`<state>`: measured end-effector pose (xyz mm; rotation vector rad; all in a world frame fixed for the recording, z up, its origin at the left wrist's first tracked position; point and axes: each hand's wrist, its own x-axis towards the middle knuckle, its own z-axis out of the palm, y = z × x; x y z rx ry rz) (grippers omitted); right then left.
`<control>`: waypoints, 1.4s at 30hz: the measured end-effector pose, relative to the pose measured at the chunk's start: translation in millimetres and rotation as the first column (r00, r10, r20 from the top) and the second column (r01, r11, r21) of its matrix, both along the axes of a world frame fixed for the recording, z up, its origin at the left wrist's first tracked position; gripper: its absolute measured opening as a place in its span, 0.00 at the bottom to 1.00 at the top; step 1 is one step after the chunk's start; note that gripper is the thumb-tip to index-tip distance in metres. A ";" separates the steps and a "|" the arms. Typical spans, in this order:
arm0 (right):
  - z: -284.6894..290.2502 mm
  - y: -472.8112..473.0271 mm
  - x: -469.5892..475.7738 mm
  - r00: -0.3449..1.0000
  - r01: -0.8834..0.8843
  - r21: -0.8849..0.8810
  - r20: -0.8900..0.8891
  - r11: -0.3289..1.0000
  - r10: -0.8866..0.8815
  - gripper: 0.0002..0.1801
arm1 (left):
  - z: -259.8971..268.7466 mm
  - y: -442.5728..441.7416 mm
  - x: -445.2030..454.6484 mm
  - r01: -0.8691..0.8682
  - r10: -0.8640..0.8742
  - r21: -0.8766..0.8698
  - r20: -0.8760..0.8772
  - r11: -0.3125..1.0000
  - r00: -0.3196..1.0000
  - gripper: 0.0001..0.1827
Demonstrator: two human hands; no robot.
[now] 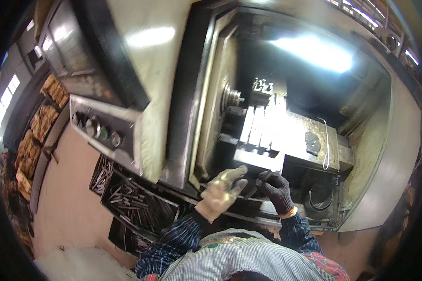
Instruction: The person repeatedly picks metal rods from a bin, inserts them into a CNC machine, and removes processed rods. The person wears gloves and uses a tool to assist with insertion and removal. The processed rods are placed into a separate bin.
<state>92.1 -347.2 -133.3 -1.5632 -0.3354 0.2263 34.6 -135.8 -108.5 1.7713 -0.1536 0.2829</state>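
Observation:
My left hand point(223, 191), in a pale work glove, is at the front edge of an open machine tool's work area. Its thumb and fingers are apart, with nothing seen between them. Just right of it, my right hand point(276, 189) wears a dark knit glove with an orange cuff edge. Its fingers are bent together near a small dark piece; whether it holds this is unclear. Beyond both hands lies a slotted metal table point(258, 159), brightly lit. A round chuck or spindle nose point(232, 98) sticks out at the left wall, and small tool holders point(262, 85) stand at the slotted table's far end.
A bent metal rod point(326, 144) and a dark flat pad point(313, 143) lie on the carriage at right. Bins of metal rods point(137, 203) stand lower left, below a control panel point(121, 128) with knobs. The machine's door frame point(188, 91) rises left of my hands.

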 end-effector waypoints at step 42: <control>-45.7 16.2 205.8 0.869 0.447 0.460 -0.022 0.767 -0.493 0.12 | 116.8 1.2 80.5 0.097 -0.161 -0.371 -0.144 0.924 0.976 0.18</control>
